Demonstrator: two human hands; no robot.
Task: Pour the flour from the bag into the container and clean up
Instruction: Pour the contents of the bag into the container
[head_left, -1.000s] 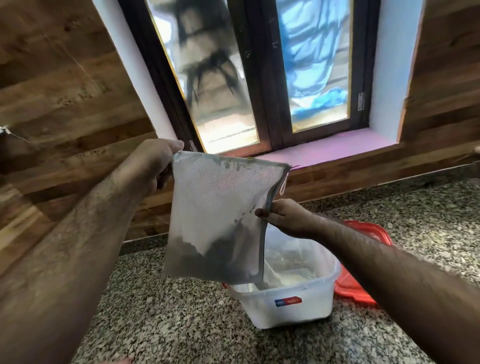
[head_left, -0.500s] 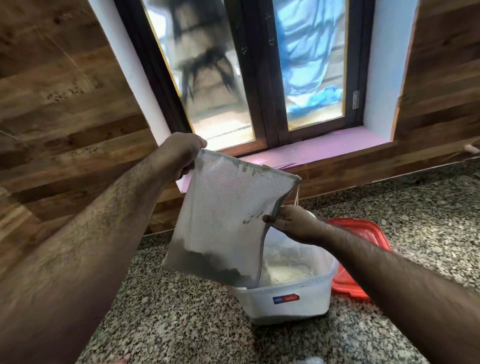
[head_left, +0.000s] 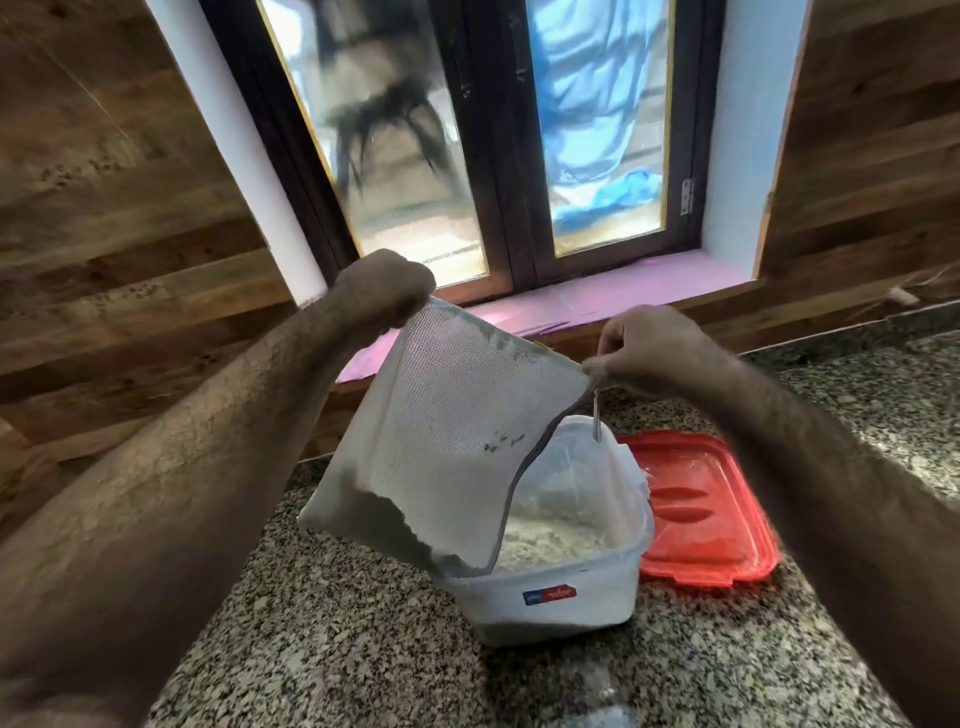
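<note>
Your left hand (head_left: 384, 286) is fisted, fingers curled tight round the upper corner of the mesh bag (head_left: 457, 426). Your right hand (head_left: 649, 348) pinches the opposite top corner between thumb and fingertips, the other fingers bent in. The bag hangs tilted between both hands, its lower edge dipping just inside the container (head_left: 571, 587). Flour (head_left: 550, 535) lies in the container; a dark heap sits in the bag's low corner. Red lid (head_left: 706, 509) lies flat just right of the container on the granite counter (head_left: 337, 639).
</note>
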